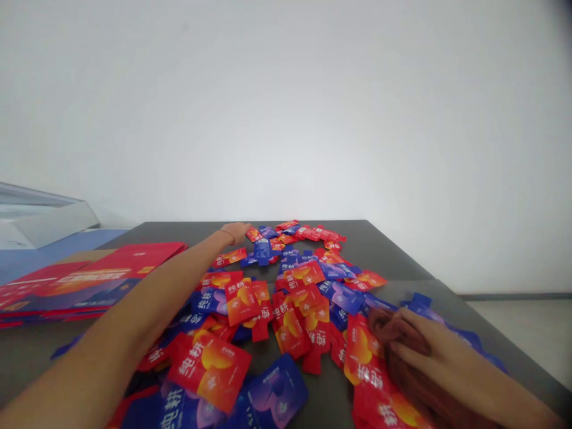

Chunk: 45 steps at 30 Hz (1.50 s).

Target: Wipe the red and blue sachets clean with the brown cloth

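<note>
My left hand (236,230) reaches to the far part of the dark table, beside a red packet (254,234) in the far group. Its fingers are too small and turned away to make out. At the right, my right hand (417,333) is closed on a bunched brown cloth (402,342), which trails down toward the near edge. Under and around the cloth lie red-orange packets (360,351) and blue packets (342,296). Many more red and blue printed sachets, such as a red one (210,367) and a blue one (277,390), are heaped across the middle.
A stack of flat red and blue printed cardboard (102,277) lies at the left, partly behind my left forearm. Beyond it, a white box (49,220) rests on a blue surface (89,239). A white wall (286,119) rises behind the dark table (384,256).
</note>
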Motion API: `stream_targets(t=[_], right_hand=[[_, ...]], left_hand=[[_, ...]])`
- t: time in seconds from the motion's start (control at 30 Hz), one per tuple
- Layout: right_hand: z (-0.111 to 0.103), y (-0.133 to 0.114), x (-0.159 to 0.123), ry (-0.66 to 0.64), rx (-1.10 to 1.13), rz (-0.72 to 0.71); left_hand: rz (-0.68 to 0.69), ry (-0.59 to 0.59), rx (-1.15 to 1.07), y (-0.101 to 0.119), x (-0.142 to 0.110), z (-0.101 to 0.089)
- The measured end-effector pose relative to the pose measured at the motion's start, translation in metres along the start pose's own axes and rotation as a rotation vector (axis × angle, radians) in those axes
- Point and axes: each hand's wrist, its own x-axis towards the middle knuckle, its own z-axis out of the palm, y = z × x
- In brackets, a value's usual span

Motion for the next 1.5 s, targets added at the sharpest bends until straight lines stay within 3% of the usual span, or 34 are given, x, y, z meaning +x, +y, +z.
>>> stream_targets(t=[0.13,0.23,0.4,0.57,0.77,0.97,1.1,1.23,1.37,1.5], right_hand=[[0.004,0.000,0.000,0.022,0.012,0.002],[0.009,0.002,-0.001,0.037,-0.003,0.013],[0.014,0.007,-0.003,0.062,-0.034,0.048],[0.011,0.003,-0.003,0.033,-0.062,0.079],[0.009,0.000,-0.001,0.042,-0.047,0.031],[0.011,0.001,0.006,0.061,-0.048,-0.034],[0.004,-0.007,0.011,0.051,-0.090,-0.021],[-0.001,-0.016,0.015,0.048,-0.182,-0.007],[-0.002,-0.018,0.017,0.037,-0.211,0.007],[-0.003,-0.018,0.019,0.040,-0.234,0.002]], left_hand=[[-0.110,-0.039,-0.046,0.016,0.045,0.008],[-0.155,-0.069,-0.093,0.020,0.062,0.016],[-0.205,-0.082,-0.159,0.009,0.069,0.023],[-0.210,-0.007,-0.200,-0.002,0.068,0.016],[-0.201,0.135,-0.149,-0.007,0.052,-0.018],[-0.052,0.296,0.000,0.014,0.015,-0.086],[0.195,0.259,0.110,0.058,-0.024,-0.122],[0.520,0.179,0.190,0.122,-0.094,-0.127],[0.837,0.189,0.257,0.194,-0.203,-0.120],[1.078,0.311,0.349,0.261,-0.327,-0.107]])
